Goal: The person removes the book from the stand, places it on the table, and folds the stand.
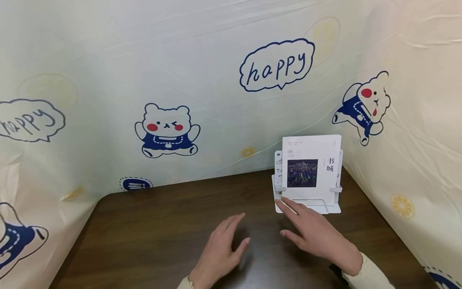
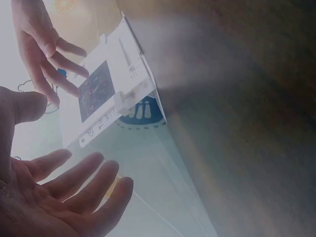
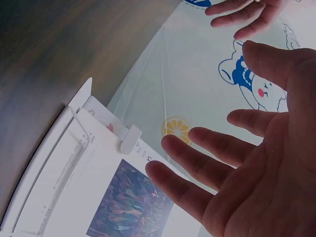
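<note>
A white book (image 1: 306,148) with a dark square picture on its cover leans upright on a white book stand (image 1: 333,208) at the right back of the table. Two small clips (image 1: 336,189) and a wire bar stand before its lower part. My right hand (image 1: 317,233) hovers in front of the stand, fingers spread and holding nothing; in the head view its fingertips overlap the stand's lower left corner. Left of it, my left hand (image 1: 220,249) is over the table with fingers relaxed and nothing in them. The right wrist view shows the right palm (image 3: 256,187) facing the book.
The dark wooden table (image 1: 151,228) meets a pale curtain (image 1: 216,88) printed with bears and "happy" bubbles along its back and sides. A small black object (image 1: 338,274) shows beside the right sleeve at the front.
</note>
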The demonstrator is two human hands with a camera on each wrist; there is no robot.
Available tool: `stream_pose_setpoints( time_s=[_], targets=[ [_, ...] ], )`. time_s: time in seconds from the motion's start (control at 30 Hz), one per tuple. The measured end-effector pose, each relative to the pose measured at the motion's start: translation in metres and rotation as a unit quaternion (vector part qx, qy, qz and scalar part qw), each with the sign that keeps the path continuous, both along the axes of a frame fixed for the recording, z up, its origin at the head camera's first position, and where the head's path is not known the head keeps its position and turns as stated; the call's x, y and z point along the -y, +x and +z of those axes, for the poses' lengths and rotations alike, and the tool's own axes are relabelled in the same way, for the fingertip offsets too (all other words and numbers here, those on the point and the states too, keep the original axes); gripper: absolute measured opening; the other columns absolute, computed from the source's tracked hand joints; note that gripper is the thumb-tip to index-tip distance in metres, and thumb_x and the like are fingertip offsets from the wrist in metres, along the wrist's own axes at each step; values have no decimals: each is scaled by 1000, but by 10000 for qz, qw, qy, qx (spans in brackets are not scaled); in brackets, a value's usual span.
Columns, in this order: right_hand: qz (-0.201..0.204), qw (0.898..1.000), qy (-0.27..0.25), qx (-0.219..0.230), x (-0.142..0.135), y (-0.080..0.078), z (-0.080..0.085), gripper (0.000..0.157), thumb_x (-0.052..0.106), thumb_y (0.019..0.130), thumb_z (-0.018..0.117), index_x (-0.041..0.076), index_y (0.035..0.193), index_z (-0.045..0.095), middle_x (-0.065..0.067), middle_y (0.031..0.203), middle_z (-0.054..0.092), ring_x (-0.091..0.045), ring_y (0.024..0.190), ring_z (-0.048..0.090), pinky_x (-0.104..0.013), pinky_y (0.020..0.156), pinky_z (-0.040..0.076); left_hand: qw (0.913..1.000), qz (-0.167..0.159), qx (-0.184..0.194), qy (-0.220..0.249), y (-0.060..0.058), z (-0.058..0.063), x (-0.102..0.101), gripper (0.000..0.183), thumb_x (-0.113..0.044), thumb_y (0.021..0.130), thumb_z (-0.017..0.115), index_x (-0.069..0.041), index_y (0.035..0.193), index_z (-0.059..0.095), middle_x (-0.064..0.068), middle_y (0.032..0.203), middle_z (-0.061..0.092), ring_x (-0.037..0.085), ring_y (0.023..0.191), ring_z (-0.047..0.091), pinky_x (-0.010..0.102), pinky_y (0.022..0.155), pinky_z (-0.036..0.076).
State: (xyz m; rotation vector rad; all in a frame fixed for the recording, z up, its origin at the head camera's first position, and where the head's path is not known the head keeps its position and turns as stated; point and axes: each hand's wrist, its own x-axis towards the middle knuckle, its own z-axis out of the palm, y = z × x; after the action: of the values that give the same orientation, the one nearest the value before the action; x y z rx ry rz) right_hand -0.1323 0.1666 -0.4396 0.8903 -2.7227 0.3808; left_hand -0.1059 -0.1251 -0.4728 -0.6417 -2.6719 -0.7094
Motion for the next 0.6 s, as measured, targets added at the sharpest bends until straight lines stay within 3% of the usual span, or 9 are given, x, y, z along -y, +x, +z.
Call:
stream_pose_setpoints(
  time_s=[0.13, 0.6],
  targets=[
    [-86, 9999, -41, -97, -2, -1, 1, 77, 41, 92, 78, 16, 157, 46, -11, 153, 58, -31, 128, 66, -49, 100, 57, 9999, -104, 27, 56, -3, 0, -5, 64, -35, 95, 75, -21, 153, 50, -2, 147, 62, 19, 133, 63, 45, 104, 57],
    [-372, 9989, -226, 189, -5, -5, 5, 76, 41, 92, 78, 16, 157, 47, -13, 148, 61, -34, 125, 68, -53, 100, 58, 9988, -354, -50, 342, -15, 7, -18, 61, -32, 96, 74, -17, 151, 52, 0, 146, 63, 18, 133, 63, 43, 105, 57]
  ],
)
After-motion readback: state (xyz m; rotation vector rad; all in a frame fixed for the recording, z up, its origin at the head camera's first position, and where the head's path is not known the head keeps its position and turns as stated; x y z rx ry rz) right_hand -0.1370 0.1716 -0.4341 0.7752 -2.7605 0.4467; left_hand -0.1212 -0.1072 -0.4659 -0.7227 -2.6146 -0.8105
